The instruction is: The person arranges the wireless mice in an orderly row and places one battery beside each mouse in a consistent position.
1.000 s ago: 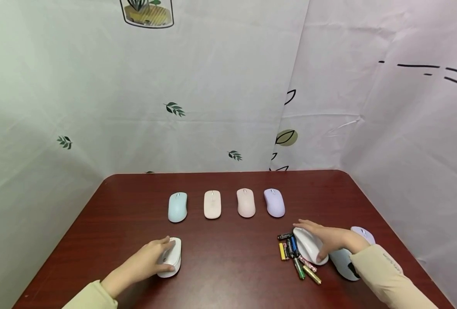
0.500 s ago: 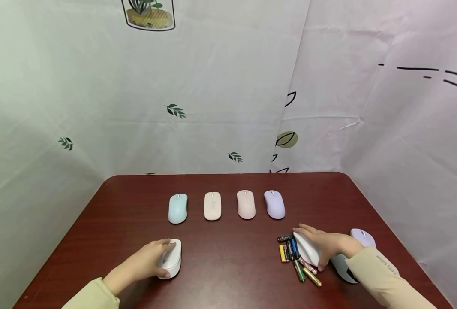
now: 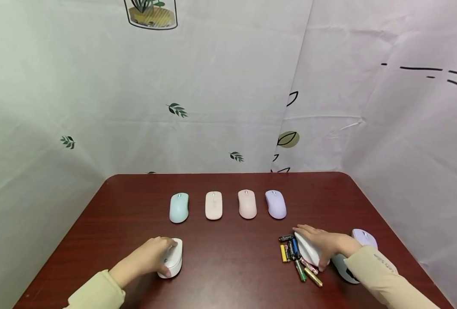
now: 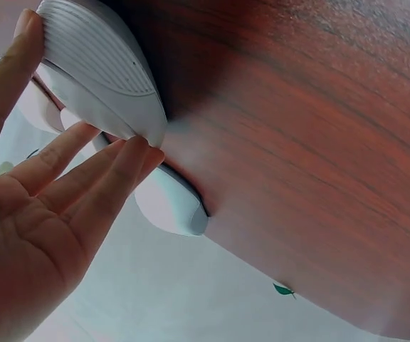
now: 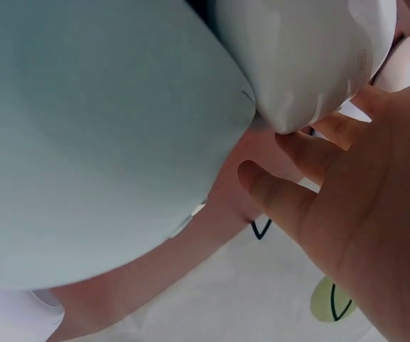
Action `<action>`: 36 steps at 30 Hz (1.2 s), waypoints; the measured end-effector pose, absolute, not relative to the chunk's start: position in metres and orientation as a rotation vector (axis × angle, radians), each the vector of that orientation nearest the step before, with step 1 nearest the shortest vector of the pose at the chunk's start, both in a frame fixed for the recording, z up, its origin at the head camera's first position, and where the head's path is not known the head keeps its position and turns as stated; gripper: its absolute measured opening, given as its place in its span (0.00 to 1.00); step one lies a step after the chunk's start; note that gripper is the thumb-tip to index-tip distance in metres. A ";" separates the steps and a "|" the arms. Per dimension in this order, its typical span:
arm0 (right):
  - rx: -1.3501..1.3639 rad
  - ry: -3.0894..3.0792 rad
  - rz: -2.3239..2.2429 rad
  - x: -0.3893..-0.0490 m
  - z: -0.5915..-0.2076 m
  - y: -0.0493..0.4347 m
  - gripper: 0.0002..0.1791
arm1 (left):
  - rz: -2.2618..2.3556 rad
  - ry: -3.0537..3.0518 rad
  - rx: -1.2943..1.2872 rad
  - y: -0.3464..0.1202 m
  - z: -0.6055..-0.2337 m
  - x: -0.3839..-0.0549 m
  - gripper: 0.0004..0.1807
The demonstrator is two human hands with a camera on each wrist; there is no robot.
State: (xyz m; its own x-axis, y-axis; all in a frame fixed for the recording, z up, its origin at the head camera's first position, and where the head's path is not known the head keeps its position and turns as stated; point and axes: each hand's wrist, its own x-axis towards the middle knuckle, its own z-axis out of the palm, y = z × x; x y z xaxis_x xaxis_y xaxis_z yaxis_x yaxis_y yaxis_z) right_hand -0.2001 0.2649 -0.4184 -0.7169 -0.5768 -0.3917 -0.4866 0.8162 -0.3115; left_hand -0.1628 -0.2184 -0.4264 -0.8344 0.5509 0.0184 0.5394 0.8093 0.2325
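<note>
At the left front of the table, my left hand [image 3: 151,257] holds a white computer mouse [image 3: 173,259]. In the left wrist view its thumb lies against one side of this ridged white mouse [image 4: 98,75], and the fingertips touch the opposite side. My right hand [image 3: 325,243] grips a second white mouse [image 3: 307,249] from above, covering much of it. The right wrist view has fingers along the edge of that glossy mouse [image 5: 305,57], with the little finger apart from it. Several small batteries [image 3: 291,251] in mixed colours lie just left of the right hand's mouse.
Along the back stand a light blue mouse [image 3: 179,208], a cream mouse [image 3: 214,206], a pink mouse [image 3: 247,204] and a lavender mouse [image 3: 276,204]. Under the right forearm are a grey-blue mouse [image 3: 342,268] and another lavender mouse [image 3: 365,238]. A printed cloth [image 3: 213,86] hangs behind the table.
My right hand has settled closer round its white mouse, its thumb drawn in along the near side. My left hand stays on its mouse, barely moved.
</note>
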 end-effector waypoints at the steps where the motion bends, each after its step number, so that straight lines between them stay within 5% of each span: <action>1: -0.803 2.520 -0.253 -0.200 -0.418 0.265 0.62 | 0.351 2.939 0.891 -0.218 -0.427 -0.163 0.38; 36: -0.950 2.697 -0.406 -0.214 -0.409 0.252 0.57 | 0.289 2.953 0.953 -0.220 -0.426 -0.160 0.37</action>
